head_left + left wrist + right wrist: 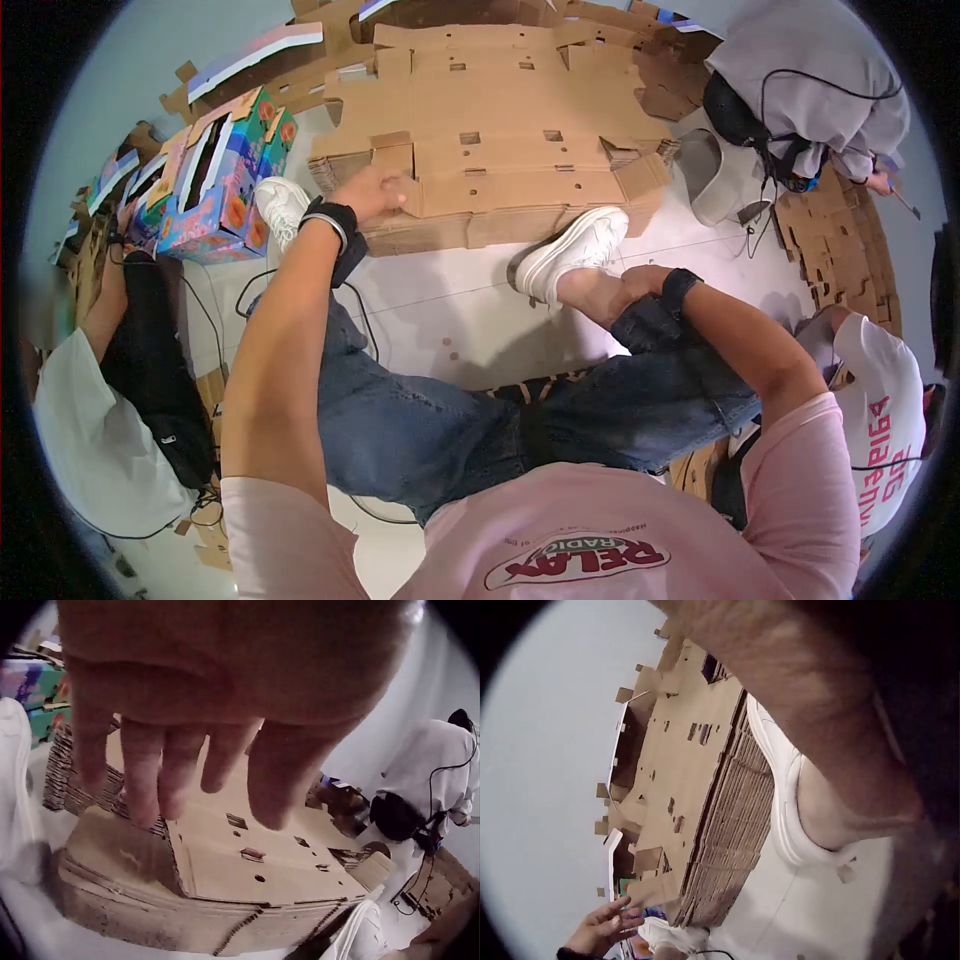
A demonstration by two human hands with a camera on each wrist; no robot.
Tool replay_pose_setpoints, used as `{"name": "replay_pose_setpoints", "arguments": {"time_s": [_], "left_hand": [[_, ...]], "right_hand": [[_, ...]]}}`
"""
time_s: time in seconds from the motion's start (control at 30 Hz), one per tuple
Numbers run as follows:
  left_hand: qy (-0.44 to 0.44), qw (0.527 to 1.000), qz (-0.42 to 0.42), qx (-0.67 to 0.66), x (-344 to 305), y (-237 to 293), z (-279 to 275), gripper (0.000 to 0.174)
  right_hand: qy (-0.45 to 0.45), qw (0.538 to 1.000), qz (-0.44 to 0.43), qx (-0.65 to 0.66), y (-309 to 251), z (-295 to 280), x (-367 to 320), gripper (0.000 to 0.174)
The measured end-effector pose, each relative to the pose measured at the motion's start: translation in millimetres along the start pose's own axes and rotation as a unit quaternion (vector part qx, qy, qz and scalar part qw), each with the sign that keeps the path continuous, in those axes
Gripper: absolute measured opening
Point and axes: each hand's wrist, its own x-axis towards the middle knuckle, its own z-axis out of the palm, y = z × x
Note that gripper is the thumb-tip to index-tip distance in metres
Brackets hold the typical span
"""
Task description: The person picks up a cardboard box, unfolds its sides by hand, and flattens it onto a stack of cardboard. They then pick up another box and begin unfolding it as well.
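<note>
In front of me on the floor lies a thick stack of flattened cardboard boxes [490,110], the top sheet slotted and its small corner flaps raised. At the near left corner, my left hand [375,192] is over a flap [394,154], its fingertips right at the cardboard. The left wrist view shows the fingers [139,769] loosely straight, the thumb apart, and nothing between them. My right hand [645,284] rests at my ankle [592,296], beside the stack's near right; its fingertips are partly hidden.
White shoes [575,250] stand against the stack's front. Colourful printed boxes [215,185] stand at left. A grey cloth-covered thing [800,70] on a white stand [715,175] is at back right. More cardboard [840,240] leans at right. People sit on both sides; cables [365,315] cross the floor.
</note>
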Motion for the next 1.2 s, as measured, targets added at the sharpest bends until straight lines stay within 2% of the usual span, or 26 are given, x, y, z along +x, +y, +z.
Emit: {"name": "replay_pose_setpoints", "arguments": {"time_s": [0.03,0.1,0.13,0.17,0.23,0.27,0.33,0.37,0.43,0.47,0.53,0.57,0.6,0.63,0.67,0.7,0.8,0.83,0.87,0.93,1.0,1.03,1.07,1.13,1.17,1.2], "left_hand": [[0.014,0.999,0.029,-0.008,7,-6,3,0.054],[0.026,0.999,-0.023,0.034,0,38,-2,0.051],[0.036,0.994,-0.07,0.078,-1,55,-1,0.048],[0.034,0.994,-0.075,0.077,9,48,7,0.048],[0.063,0.975,0.06,0.205,31,27,27,0.051],[0.06,0.975,0.058,0.205,35,31,29,0.051],[0.008,0.978,0.049,0.201,37,35,32,0.071],[0.004,0.979,0.053,0.199,42,29,34,0.071],[-0.061,0.953,-0.062,0.289,54,12,42,0.102],[-0.065,0.954,-0.054,0.289,56,-1,47,0.102],[-0.005,0.936,-0.051,0.349,54,-28,56,0.114],[-0.01,0.937,-0.043,0.347,54,-29,56,0.114],[0.004,0.942,-0.043,0.331,54,-29,56,0.116],[0.02,0.948,-0.045,0.315,53,-30,57,0.117],[0.021,0.949,-0.042,0.312,53,-33,59,0.117],[0.036,0.95,-0.032,0.31,52,-36,61,0.115],[0.076,0.949,-0.007,0.305,47,-50,69,0.111],[0.102,0.953,0.01,0.286,46,-56,75,0.108],[0.129,0.954,0.025,0.269,46,-60,78,0.105],[0.113,0.953,0.013,0.28,47,-64,80,0.105],[0.096,0.951,0.006,0.295,49,-66,80,0.105],[0.09,0.95,-0.008,0.299,51,-67,82,0.1],[0.082,0.949,-0.023,0.302,52,-66,84,0.095],[0.049,0.946,-0.044,0.318,54,-56,78,0.095],[0.016,0.94,-0.068,0.334,52,-52,74,0.095],[0.022,0.939,-0.066,0.336,53,-56,78,0.095]], "right_hand": [[-0.005,1.0,0.0,-0.002,1,-3,5,0.067],[-0.062,0.985,-0.15,-0.055,2,-11,14,0.068],[-0.068,0.985,-0.151,-0.056,3,-12,16,0.068],[-0.053,0.986,-0.145,-0.065,5,-11,16,0.068],[-0.043,0.987,-0.14,-0.071,13,-4,20,0.069],[-0.027,0.993,-0.095,-0.068,19,-2,24,0.067],[-0.013,0.997,-0.048,-0.062,22,2,30,0.066],[-0.018,0.997,-0.046,-0.057,23,3,31,0.065],[-0.029,0.998,-0.037,-0.045,28,-1,32,0.062],[-0.029,0.998,-0.032,-0.04,30,-6,37,0.062],[-0.095,0.973,-0.083,-0.195,36,-20,51,0.064],[-0.064,0.979,-0.189,-0.035,47,-37,55,0.06],[0.072,0.994,-0.086,-0.02,53,-43,69,0.05],[0.288,0.95,-0.111,-0.04,57,-54,75,0.038],[0.393,0.919,-0.012,0.027,18,-79,54,0.037],[0.538,0.842,-0.044,0.01,25,-84,67,0.044],[0.572,0.82,0.013,0.002,66,-95,125,0.051],[0.404,0.9,0.02,0.164,90,-101,144,0.051],[0.64,0.764,0.011,0.082,80,-74,155,0.041],[0.605,0.778,0.04,0.162,83,-49,167,0.054],[0.489,0.803,0.047,0.338,74,-14,151,0.06],[0.361,0.789,0.092,0.489,60,2,135,0.063],[0.217,0.742,0.133,0.621,46,15,120,0.065],[0.029,0.693,0.182,0.697,46,33,119,0.071],[0.031,0.692,0.179,0.699,30,37,105,0.071],[0.013,0.707,0.113,0.698,13,38,89,0.074]]}}
